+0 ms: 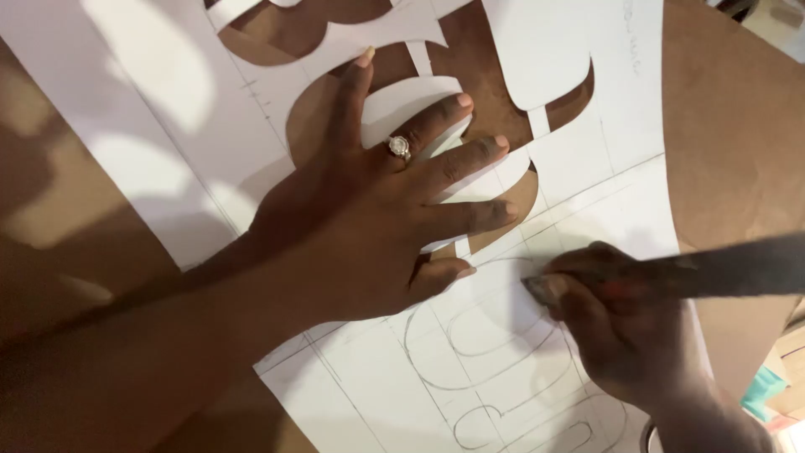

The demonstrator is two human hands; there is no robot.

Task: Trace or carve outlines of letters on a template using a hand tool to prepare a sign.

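Head view: the left hand lies flat with fingers spread, pinning the large white paper sheet with pencilled letter outlines to the brown board counter. The right hand has its grip closed on a long dark blade tool. Follow the drawn curve slowly; keep fingers clear.

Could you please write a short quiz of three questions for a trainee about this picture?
1. True or false: the left hand lies flat, fingers spread, on the large white paper sheet with cut-out letter shapes.
2. What does the right hand grip?
3. What lies under the sheet: A) brown board, B) green cloth?

Key: 1 true; 2 a long dark blurred tool, tip on the pencilled outlines; 3 A.
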